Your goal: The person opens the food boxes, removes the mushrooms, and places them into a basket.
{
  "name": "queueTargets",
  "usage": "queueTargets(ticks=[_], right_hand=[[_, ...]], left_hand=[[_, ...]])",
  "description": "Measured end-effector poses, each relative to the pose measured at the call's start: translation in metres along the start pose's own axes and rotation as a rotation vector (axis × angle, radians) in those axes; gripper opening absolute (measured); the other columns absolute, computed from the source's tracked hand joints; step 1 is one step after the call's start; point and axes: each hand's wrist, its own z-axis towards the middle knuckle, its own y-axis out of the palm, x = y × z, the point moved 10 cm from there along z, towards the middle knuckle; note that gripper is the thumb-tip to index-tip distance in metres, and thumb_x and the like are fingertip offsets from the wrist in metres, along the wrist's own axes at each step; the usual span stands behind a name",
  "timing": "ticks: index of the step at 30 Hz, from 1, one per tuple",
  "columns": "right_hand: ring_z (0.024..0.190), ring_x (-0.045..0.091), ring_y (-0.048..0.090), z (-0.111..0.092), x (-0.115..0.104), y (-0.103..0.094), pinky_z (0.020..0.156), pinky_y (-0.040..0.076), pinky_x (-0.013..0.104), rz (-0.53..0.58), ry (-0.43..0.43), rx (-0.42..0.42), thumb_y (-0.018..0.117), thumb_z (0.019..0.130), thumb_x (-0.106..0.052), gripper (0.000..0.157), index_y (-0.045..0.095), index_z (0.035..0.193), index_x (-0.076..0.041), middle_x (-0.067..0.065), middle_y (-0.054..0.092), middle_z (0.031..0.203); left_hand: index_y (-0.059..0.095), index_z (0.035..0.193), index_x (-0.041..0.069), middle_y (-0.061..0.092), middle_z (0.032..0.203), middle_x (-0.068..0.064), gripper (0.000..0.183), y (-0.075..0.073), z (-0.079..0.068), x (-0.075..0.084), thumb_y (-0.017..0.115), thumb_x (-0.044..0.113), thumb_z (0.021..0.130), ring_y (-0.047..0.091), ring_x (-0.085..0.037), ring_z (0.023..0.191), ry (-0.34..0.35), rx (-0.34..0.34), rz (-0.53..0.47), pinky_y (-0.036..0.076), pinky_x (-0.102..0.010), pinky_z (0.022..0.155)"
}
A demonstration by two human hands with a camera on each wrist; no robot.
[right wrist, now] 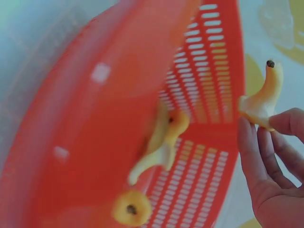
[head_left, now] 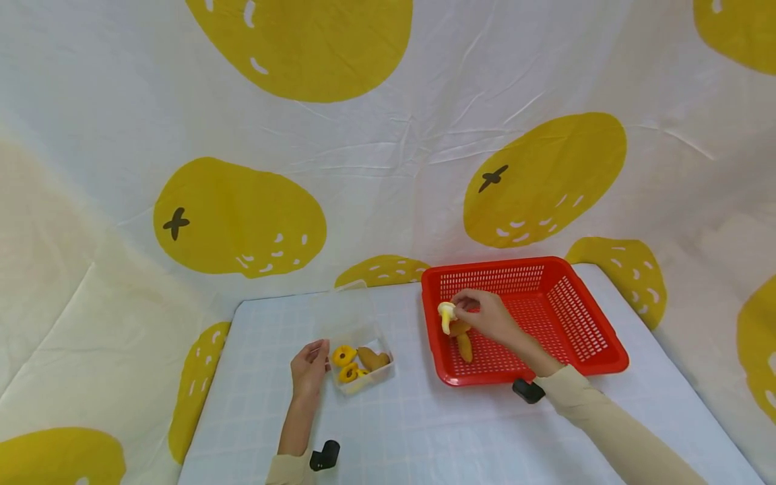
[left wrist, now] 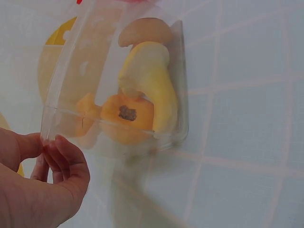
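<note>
At the near side, the table [head_left: 436, 431] wears a pale cloth with a faint grid, and the left hand [head_left: 310, 367] pinches the left rim of a clear, thin-walled plastic box [head_left: 367, 384] between thumb and fingertips. Inside lie smooth rounded pieces: yellow-orange ones [head_left: 344, 354] with dark centres to the left, tan mushroom-like ones [head_left: 372, 358] to the right. The box's see-through lid [head_left: 342, 310] extends from its far edge. Farther off and to the right, the right hand [head_left: 488, 315] is closed to a fingertip pinch on the pale cap of a yellow mushroom-shaped piece [head_left: 447, 318], above the left end of a red basket [head_left: 521, 306]. From that hand, the box lies left and a little nearer; the left hand is much the closer to it. The held piece's long axis runs down its curved stem, away from the fingers. Beneath, tan pieces [head_left: 465, 348] lie on the basket's slotted, glossy plastic. Farthest, a creased cloth [head_left: 376, 162] bears big mustard-yellow fruit prints.
</note>
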Motion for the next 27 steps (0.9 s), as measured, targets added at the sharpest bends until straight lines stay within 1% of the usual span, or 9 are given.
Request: queueTargets(ticks=[4,9,12,14,19,27], right_hand=[[0.088,0.023,0.067,-0.008,0.016,-0.008,0.075,0.058,0.030,-0.020,0.027,0.027,0.071,0.095,-0.007,0.013,0.072,0.107,-0.003,0.005,0.071,0.093],[0.086,0.022,0.068,-0.019,0.034,-0.016,0.071,0.056,0.027,-0.067,0.036,0.054,0.071,0.094,-0.005,0.013,0.072,0.106,-0.001,0.005,0.071,0.090],[0.084,0.022,0.067,-0.026,0.043,-0.019,0.070,0.055,0.027,-0.093,0.042,0.053,0.072,0.093,-0.004,0.013,0.072,0.105,0.000,0.005,0.071,0.089],[0.084,0.022,0.067,-0.031,0.049,-0.020,0.070,0.055,0.027,-0.109,0.046,0.041,0.072,0.093,-0.004,0.013,0.072,0.105,0.001,0.005,0.071,0.089],[0.081,0.019,0.064,-0.038,0.062,-0.016,0.070,0.054,0.026,-0.131,0.063,-0.024,0.073,0.093,-0.002,0.012,0.071,0.104,0.002,0.004,0.069,0.088],[0.078,0.017,0.060,-0.042,0.076,-0.001,0.067,0.052,0.026,-0.138,0.093,-0.127,0.073,0.092,-0.001,0.009,0.070,0.100,0.002,0.003,0.066,0.085]], left_hand=[[0.060,0.134,-0.003,0.062,0.128,-0.026,0.042,0.000,0.000,-0.001,0.060,0.029,0.106,0.057,-0.024,0.094,-0.003,0.004,0.004,0.052,-0.016,0.069],[0.060,0.134,-0.003,0.062,0.127,-0.027,0.042,0.000,0.001,-0.002,0.060,0.029,0.106,0.056,-0.023,0.092,0.000,0.001,-0.001,0.052,-0.016,0.068],[0.059,0.134,-0.003,0.061,0.128,-0.027,0.043,0.000,0.002,-0.002,0.060,0.030,0.106,0.056,-0.023,0.092,0.000,-0.005,-0.005,0.051,-0.016,0.068],[0.059,0.134,-0.003,0.061,0.128,-0.027,0.043,0.001,0.003,-0.002,0.060,0.030,0.106,0.056,-0.022,0.092,0.001,-0.010,-0.009,0.051,-0.015,0.069],[0.060,0.132,-0.004,0.062,0.126,-0.027,0.040,0.000,0.003,-0.001,0.060,0.026,0.106,0.055,-0.021,0.088,0.009,-0.009,-0.020,0.051,-0.015,0.067],[0.061,0.130,-0.004,0.062,0.125,-0.028,0.038,0.001,0.004,-0.002,0.060,0.025,0.106,0.055,-0.019,0.085,0.010,-0.017,-0.023,0.052,-0.016,0.066]])
